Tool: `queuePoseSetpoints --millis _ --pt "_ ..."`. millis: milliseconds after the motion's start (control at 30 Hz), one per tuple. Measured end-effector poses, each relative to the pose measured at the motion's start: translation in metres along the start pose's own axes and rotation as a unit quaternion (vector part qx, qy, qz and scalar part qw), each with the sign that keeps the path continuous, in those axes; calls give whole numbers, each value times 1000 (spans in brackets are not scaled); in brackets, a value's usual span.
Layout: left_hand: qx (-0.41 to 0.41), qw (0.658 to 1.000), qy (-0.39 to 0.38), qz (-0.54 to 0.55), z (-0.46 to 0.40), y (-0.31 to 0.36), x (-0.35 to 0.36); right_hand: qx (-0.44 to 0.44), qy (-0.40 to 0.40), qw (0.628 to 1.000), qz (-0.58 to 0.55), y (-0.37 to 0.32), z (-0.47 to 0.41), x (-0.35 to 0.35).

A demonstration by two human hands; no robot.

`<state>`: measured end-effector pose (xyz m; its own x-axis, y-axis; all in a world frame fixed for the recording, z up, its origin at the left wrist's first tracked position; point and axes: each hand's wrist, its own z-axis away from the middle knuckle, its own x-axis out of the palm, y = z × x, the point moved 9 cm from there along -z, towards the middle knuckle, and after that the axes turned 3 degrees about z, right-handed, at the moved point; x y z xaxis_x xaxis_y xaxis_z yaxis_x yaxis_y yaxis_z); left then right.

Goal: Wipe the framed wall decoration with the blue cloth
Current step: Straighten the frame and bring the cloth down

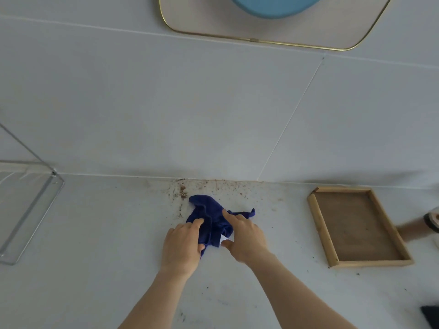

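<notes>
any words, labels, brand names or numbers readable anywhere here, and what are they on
None: no readable text shows in this view.
The blue cloth has a small white patch at its lower edge, perhaps a tag, with nothing legible on it.
The wooden tray, the gold-rimmed frame and the clear stand are plain.

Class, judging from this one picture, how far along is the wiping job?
Done: nothing visible yet. In hand: the left hand and right hand are on the crumpled dark blue cloth, which lies on the speckled white counter. Left: wiping the gold-rimmed framed wall decoration, high on the wall and untouched.
</notes>
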<state>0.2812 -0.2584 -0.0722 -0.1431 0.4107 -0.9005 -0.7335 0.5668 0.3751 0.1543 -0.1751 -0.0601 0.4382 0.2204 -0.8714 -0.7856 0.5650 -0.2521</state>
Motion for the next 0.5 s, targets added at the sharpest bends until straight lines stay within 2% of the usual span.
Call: queuePoseSetpoints --millis 233,500 --pt "27 997 52 45 4 7 -29 47 56 997 -17 16 6 -4" --pt "87 988 113 59 -12 68 -107 73 151 983 -74 55 36 -107"
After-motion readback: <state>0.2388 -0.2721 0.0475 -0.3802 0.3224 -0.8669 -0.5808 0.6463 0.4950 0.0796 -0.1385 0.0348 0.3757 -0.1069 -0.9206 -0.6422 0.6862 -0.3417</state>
